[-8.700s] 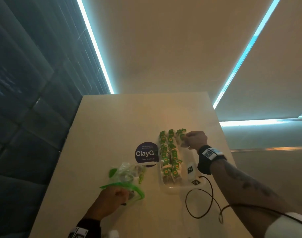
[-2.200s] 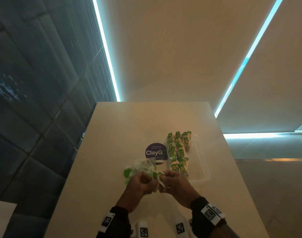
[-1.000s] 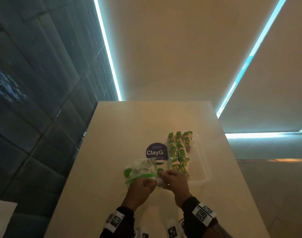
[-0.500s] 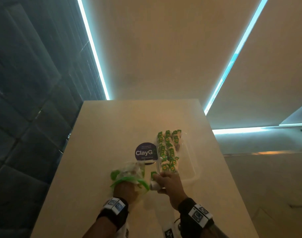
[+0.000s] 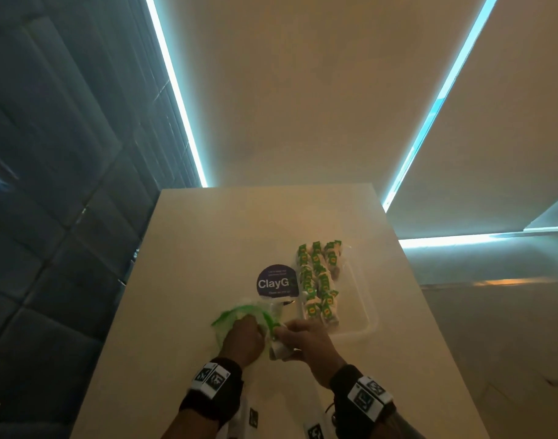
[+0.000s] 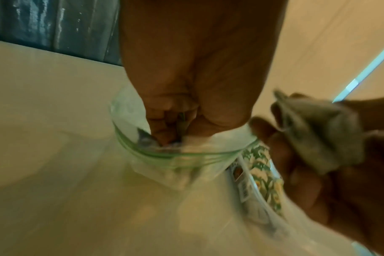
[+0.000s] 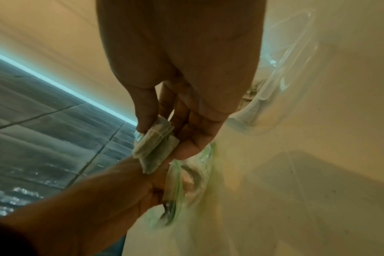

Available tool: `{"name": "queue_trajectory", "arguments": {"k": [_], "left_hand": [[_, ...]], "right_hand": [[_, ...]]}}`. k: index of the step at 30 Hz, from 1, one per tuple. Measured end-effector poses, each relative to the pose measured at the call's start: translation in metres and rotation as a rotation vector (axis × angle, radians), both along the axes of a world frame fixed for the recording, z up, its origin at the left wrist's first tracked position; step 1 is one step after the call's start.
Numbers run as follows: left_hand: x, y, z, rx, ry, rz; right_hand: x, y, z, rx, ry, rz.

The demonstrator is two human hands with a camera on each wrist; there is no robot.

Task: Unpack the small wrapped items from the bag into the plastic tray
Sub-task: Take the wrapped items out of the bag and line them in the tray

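Observation:
A clear bag (image 5: 239,312) with a green zip rim lies on the table, and my left hand (image 5: 244,327) grips its rim in a fist. The left wrist view shows that fist (image 6: 171,128) bunching the bag's mouth (image 6: 178,155). Just right of the bag, my right hand (image 5: 290,340) pinches a small wrapped item (image 5: 279,350) between thumb and fingers, as the right wrist view also shows (image 7: 153,145). The clear plastic tray (image 5: 363,315) sits just beyond my right hand. Rows of green-labelled wrapped items (image 5: 318,280) fill its left side.
A round dark "ClayG" sticker (image 5: 276,282) lies on the table left of the tray. The table's right edge (image 5: 429,312) runs close past the tray. A dark padded wall (image 5: 65,217) stands along the left side.
In the last two seconds my right hand has drawn a wrapped item out of the bag's mouth and now holds it beside the bag. My left hand keeps its grip on the rim.

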State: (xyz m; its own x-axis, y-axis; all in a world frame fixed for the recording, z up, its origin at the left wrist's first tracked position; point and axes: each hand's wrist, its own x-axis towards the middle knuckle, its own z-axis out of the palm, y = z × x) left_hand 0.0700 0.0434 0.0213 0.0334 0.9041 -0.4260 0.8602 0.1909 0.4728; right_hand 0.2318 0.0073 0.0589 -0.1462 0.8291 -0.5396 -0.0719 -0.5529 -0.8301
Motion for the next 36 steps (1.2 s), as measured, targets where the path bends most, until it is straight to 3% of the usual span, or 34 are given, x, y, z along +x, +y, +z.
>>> {"name": "queue_trajectory", "arguments": {"k": [5,9,14,17,22,28,33,36], "left_hand": [[-0.01,-0.008,0.011,0.007,-0.347,0.088],[-0.021,-0.014,0.01,0.009,-0.476,0.119],[-0.025,-0.023,0.01,0.098,-0.545,0.231],[-0.025,-0.028,0.013,0.175,-0.509,0.191],[-0.026,-0.031,0.009,0.166,-0.607,0.25],[-0.021,-0.033,0.01,0.163,-0.663,0.445],[-0.018,-0.036,0.01,0.079,-0.944,0.698],[-0.018,-0.037,0.011,0.11,-0.941,0.741]], "right_hand": [[-0.006,0.0,-0.002,0.033,-0.068,0.021],[-0.007,0.0,-0.002,0.018,-0.071,0.008],[-0.009,-0.001,-0.007,-0.005,-0.085,-0.011],[-0.012,-0.003,-0.008,-0.028,-0.063,0.017],[-0.014,-0.006,-0.009,-0.047,-0.01,0.067],[-0.013,-0.007,-0.009,-0.039,0.027,-0.04],[-0.017,-0.011,-0.007,-0.008,0.099,-0.102],[-0.016,-0.011,-0.006,-0.002,0.106,-0.099]]}}
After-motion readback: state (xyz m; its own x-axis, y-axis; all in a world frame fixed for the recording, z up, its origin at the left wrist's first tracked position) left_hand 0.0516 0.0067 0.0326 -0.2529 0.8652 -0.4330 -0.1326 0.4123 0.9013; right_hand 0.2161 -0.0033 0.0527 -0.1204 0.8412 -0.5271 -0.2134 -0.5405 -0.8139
